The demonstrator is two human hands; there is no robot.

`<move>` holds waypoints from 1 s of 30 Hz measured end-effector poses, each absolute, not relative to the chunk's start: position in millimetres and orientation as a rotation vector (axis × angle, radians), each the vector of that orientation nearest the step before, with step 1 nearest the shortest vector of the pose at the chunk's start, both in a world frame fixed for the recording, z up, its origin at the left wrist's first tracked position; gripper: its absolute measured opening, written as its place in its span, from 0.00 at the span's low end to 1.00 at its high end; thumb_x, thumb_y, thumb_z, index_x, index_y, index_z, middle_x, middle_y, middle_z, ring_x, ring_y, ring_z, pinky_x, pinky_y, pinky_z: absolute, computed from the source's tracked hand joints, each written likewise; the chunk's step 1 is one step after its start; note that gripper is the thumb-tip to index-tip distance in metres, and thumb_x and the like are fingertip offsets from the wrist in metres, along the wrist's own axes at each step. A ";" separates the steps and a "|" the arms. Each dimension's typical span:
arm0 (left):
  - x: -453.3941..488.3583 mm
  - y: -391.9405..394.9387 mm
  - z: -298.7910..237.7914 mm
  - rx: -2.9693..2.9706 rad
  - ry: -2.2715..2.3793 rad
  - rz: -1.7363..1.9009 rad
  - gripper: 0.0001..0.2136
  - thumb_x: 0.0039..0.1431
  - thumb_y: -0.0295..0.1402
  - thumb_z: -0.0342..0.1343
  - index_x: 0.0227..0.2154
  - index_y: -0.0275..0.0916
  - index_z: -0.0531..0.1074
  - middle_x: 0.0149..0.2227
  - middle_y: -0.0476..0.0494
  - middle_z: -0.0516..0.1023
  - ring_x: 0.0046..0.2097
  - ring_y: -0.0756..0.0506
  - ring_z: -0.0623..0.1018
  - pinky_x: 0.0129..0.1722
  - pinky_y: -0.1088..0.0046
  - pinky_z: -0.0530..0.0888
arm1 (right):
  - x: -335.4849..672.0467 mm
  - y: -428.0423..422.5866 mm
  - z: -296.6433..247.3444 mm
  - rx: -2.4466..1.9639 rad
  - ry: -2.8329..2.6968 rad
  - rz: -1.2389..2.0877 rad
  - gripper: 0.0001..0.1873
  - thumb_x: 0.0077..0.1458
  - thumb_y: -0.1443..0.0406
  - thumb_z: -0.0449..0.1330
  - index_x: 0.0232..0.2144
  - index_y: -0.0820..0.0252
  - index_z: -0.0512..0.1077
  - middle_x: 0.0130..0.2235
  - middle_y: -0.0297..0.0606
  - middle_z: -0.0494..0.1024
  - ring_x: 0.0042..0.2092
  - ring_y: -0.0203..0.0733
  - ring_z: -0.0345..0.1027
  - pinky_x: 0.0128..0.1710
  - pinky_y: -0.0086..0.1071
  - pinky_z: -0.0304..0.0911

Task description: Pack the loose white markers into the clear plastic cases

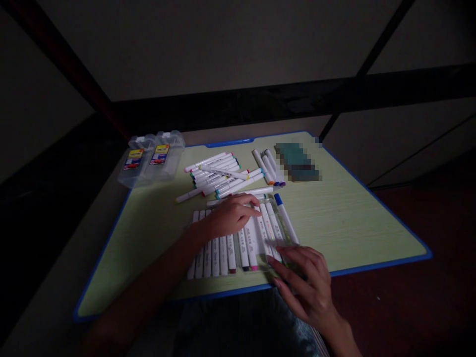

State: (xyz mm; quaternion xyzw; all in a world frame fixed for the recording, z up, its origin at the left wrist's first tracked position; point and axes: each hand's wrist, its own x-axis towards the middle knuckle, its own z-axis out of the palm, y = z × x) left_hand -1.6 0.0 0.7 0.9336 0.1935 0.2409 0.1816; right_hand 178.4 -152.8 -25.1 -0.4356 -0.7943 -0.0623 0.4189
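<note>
My left hand (228,215) lies palm down across a neat row of white marker pens (223,255) with coloured caps, its fingers curled a little over their upper ends. My right hand (307,285) rests at the table's near edge, fingers spread, fingertips touching the lower ends of the row's rightmost markers (273,230). A loose pile of more markers (223,178) lies farther back, beside a small group of three (268,167).
The pale green table has a blue rim (375,265). Two clear plastic marker cases (150,157) with colourful labels stand at its back left corner. A blurred-out teal object (299,161) sits at the back right. The room around is dark.
</note>
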 end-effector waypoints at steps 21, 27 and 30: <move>-1.0 1.2 1.1 2.592 0.542 0.647 0.15 0.54 0.19 0.47 0.35 0.39 0.76 0.42 0.42 0.72 0.45 0.48 0.72 0.46 0.68 0.70 | 175.1 -151.6 -22.4 -1.100 -1.969 -0.074 0.12 0.52 0.70 0.57 0.40 0.61 0.71 0.43 0.40 0.71 0.45 0.45 0.61 0.43 0.41 0.59; -0.8 2.0 0.3 2.585 0.551 0.642 0.15 0.54 0.19 0.47 0.35 0.40 0.76 0.42 0.42 0.72 0.45 0.48 0.72 0.46 0.68 0.69 | 174.5 -151.7 -22.1 -1.111 -1.955 -0.057 0.11 0.52 0.70 0.57 0.40 0.62 0.72 0.42 0.40 0.72 0.45 0.45 0.61 0.43 0.41 0.58; -0.7 1.9 0.9 2.588 0.550 0.633 0.14 0.54 0.20 0.47 0.35 0.40 0.76 0.42 0.42 0.72 0.44 0.49 0.72 0.46 0.68 0.69 | 174.4 -151.3 -21.5 -1.114 -1.946 -0.065 0.11 0.51 0.70 0.57 0.39 0.61 0.72 0.41 0.40 0.72 0.45 0.45 0.62 0.43 0.41 0.58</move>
